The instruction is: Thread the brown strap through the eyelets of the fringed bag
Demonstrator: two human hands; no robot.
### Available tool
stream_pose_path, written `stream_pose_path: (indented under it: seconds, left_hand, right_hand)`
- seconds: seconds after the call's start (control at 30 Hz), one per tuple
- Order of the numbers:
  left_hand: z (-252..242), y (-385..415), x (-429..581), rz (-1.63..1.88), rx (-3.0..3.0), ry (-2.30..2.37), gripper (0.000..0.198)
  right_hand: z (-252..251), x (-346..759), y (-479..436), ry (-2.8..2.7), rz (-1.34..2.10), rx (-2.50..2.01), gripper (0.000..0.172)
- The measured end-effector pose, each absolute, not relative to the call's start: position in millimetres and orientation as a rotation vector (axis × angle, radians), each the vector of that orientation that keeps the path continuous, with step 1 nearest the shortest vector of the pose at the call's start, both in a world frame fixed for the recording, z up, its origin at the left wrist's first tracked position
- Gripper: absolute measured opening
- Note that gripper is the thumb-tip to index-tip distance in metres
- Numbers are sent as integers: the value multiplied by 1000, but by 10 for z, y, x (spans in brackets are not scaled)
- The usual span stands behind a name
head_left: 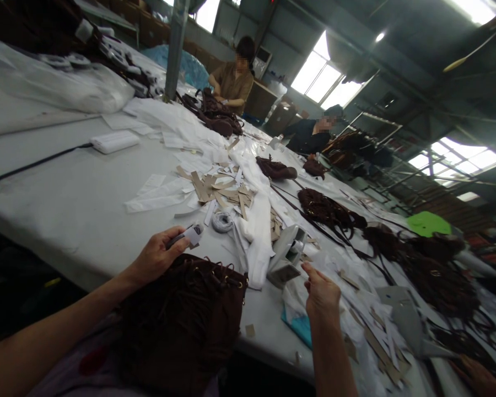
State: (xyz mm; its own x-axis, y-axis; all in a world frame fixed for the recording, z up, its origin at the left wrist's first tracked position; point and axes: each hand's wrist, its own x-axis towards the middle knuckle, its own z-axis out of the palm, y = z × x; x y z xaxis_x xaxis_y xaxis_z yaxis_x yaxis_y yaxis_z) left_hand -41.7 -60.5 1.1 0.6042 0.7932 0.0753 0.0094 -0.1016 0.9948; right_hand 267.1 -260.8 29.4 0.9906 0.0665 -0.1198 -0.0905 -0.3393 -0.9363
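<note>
My left hand [161, 259] is closed on a small bundle [193, 234] with a white and grey wrapping; what is inside it I cannot make out. Just below that hand, a dark brown bag [202, 314] with fringes and gold-coloured eyelets leans over the table edge against my lap. My right hand [322, 289] is in a pinch beside a grey tape dispenser [287, 256]. Anything between those fingertips is too small to tell. Between the hands lie a coil of grey-white strip [222, 221] and a long run of white tissue [257, 226].
Paper and cardboard scraps [215, 187] cover the table's middle. More brown bags [322, 207] lie to the right, near a second dispenser [405, 314] and another person's hand [479, 375]. A white power strip [114, 141] and a metal post [176, 52] stand left. Two people work across the table.
</note>
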Motion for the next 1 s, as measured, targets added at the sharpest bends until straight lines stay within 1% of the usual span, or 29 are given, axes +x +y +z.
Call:
stream_pose_path:
  seconds: [0.3,0.43,0.53,0.63,0.7,0.77,0.87,1.0]
  left_hand:
    - [-9,-601,-412,683,1486,704,26]
    - [4,-595,-396,691,1437,670,27]
    - [20,-589,-384,734,1387,646,29]
    - [20,-576,-374,748,1380,630,30]
    - [14,-567,-371,747,1391,627,31]
    - [12,-562,-371,742,1406,638,31]
    - [28,-560,-378,723,1434,670,30]
    - [51,-559,-405,691,1481,661,28]
  right_hand:
    - [-236,2408,-2774,-92,213,-2018,53]
    - [-293,2489,-2799,-162,134,-2167,45]
    - [-301,2524,-2876,-159,154,-2294,37]
    - [-314,2433,-2925,-159,233,-2377,37]
    - [-257,2250,-2873,-241,243,-2372,41]
    - [-110,1967,-2723,-448,276,-2267,42]
    - [211,1471,-2357,-841,462,-2035,38]
    - [484,988,-1875,-1115,618,-1813,33]
